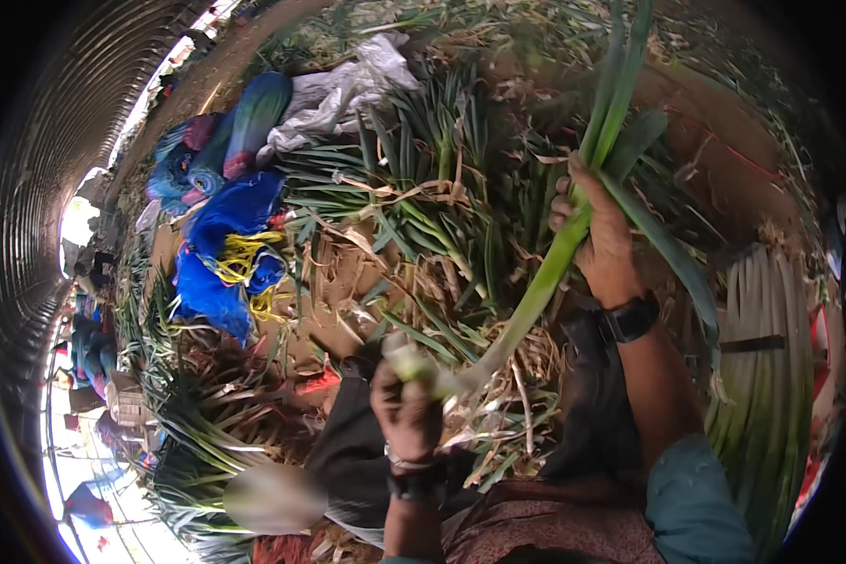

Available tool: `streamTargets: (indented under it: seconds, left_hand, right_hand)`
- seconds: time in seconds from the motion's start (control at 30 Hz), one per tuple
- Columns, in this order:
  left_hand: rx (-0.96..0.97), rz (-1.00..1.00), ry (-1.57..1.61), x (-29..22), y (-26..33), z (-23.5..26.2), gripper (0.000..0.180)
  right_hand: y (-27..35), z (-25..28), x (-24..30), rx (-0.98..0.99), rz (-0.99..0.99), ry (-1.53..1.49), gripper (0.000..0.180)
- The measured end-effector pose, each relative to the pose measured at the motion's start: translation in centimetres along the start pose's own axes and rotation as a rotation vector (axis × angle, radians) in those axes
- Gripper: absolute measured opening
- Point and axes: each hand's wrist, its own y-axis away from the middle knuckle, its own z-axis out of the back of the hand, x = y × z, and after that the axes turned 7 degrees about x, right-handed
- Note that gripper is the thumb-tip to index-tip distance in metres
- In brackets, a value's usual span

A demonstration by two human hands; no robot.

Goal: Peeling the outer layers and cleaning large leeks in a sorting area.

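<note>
One leek (pixel 539 296) slants over the lap, pale end (pixel 473 378) low beside the left hand (pixel 408 414), green leaves (pixel 618 89) running up past the right hand (pixel 605 230). Right fingers wrapped around the upper stem where the leaves split, firm hold. Left fingers curled in by the pale end, something whitish-green at them; too blurred to tell whether they grip the leek itself or a loose piece. Step looks like working on the pale end, my read. To do it well: right grip snug but not crushing, stem straight so it doesn't snap, left fingers pinching only the loose outer layer and pulling along the stem, not sideways. Mind the drooping outer leaf (pixel 669 246), could snag. Best kept clear of the loose leeks (pixel 442 221) ahead and the banded bundle (pixel 766 423) at right, so nothing gets mixed.
</note>
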Motion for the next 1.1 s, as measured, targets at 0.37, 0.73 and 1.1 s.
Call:
streamTargets:
  seconds: [0.37, 0.73, 1.1]
  left_hand:
    - [-0.721, -0.046, -0.608, -13.9, 5.5, 27.0, 0.014]
    - [0.372, -0.22, -1.33, -1.4, -3.6, 9.7, 0.077]
    - [0.609, 0.107, -0.95, 10.0, -3.5, -3.4, 0.071]
  right_hand:
    - [-0.7, 4.4, 5.4, -0.028, 0.192, -0.165, 0.017]
    - [-2.4, 6.9, 1.9, -0.076, 0.235, 0.009, 0.029]
    - [-0.2, 2.9, -2.2, -0.005, -0.065, 0.045, 0.025]
